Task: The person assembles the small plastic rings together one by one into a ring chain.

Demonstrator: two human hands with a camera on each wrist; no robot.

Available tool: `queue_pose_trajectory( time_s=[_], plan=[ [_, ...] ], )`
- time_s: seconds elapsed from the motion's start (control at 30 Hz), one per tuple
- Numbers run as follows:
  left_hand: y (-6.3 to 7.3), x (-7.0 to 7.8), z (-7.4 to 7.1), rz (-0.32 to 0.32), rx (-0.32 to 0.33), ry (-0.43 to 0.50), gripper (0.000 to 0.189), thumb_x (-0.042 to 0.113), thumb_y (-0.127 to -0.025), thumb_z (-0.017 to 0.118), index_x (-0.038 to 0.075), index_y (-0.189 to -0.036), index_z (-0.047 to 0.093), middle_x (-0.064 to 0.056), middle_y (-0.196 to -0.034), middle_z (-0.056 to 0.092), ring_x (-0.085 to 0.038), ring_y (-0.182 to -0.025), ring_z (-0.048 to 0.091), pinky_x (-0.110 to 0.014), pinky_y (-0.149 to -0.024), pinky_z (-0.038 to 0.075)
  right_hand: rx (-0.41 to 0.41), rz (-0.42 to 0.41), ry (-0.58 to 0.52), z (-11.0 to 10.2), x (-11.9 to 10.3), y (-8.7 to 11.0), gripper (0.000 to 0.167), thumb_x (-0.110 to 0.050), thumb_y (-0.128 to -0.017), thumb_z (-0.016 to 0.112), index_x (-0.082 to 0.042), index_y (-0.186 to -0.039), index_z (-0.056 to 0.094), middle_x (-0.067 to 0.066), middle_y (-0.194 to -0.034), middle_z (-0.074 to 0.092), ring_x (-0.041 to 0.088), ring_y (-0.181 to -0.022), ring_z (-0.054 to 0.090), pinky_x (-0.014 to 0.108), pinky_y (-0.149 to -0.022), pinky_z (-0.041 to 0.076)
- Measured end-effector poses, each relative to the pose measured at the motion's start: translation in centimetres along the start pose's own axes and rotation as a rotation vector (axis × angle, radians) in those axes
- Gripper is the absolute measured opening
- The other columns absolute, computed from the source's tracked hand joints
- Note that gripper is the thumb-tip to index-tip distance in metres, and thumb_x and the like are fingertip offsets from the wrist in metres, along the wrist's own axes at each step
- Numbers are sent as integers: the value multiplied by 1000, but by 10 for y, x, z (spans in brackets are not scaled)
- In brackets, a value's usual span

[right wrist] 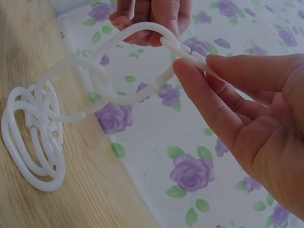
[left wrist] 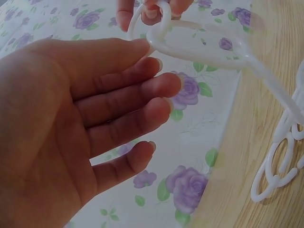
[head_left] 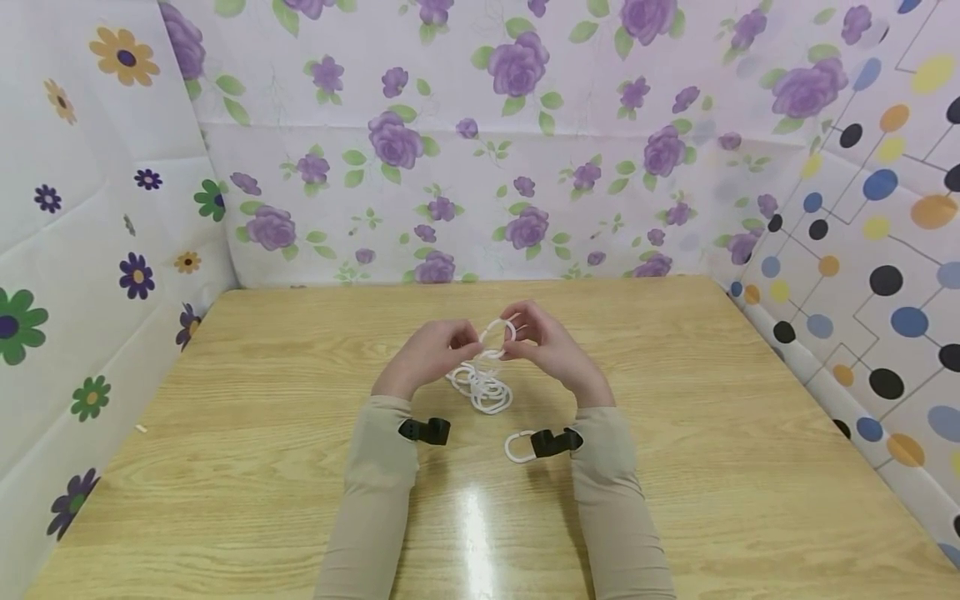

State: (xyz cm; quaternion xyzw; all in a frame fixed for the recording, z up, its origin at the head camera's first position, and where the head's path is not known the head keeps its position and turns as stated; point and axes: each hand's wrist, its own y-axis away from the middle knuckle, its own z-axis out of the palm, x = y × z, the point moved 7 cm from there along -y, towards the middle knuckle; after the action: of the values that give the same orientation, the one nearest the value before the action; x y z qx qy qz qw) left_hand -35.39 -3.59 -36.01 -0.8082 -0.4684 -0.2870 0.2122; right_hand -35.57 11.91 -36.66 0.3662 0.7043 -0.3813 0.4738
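White plastic open rings, like shower curtain rings, are linked into a chain [head_left: 491, 409] that lies heaped on the table below my hands. My left hand [head_left: 429, 357] pinches the chain's upper ring [right wrist: 137, 26] between thumb and index finger; its other fingers are loosely spread in the left wrist view. Opposite it, my right hand [head_left: 553, 348] pinches another white ring [right wrist: 194, 59] between thumb and index finger. The two held rings meet and cross between the hands. From the left hand's ring, more links run down to the heap [right wrist: 35, 178].
One loose white ring [head_left: 507, 448] lies on the wooden table [head_left: 262, 492], close to the right wrist's black camera [head_left: 555, 442]. A small white piece [head_left: 141, 428] lies near the table's left edge. Patterned sheets [head_left: 465, 200] enclose the back and both sides.
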Motion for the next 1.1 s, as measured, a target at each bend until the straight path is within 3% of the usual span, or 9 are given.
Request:
queue_pose_trajectory(
  time_s=[0.4, 0.8, 1.1],
  plan=[
    [0, -1, -3, 7, 30, -10, 7, 18, -89, 57, 12, -92, 60, -3, -83, 62, -16, -76, 54, -28, -69, 44, -88, -20, 127, 13, 2, -1, 25, 1, -93, 59, -4, -117, 54, 11, -92, 53, 22, -85, 53, 34, -84, 56],
    [1, -2, -4, -4, 55, 5, 9, 16, -87, 59, 14, -95, 57, -3, -84, 61, -18, -77, 54, -30, -70, 43, -112, 31, 306, 3, 13, 2, 22, -7, -93, 63, -4, -114, 61, 12, -106, 63, 24, -100, 62, 34, -86, 54],
    [2, -3, -4, -22, 48, 3, 10, 17, -88, 58, 14, -98, 57, -3, -87, 62, -18, -79, 55, -30, -71, 44, -157, 35, 316, 3, 15, 4, 16, -8, -92, 64, -4, -107, 62, 13, -104, 66, 20, -98, 62, 33, -85, 51]
  ],
)
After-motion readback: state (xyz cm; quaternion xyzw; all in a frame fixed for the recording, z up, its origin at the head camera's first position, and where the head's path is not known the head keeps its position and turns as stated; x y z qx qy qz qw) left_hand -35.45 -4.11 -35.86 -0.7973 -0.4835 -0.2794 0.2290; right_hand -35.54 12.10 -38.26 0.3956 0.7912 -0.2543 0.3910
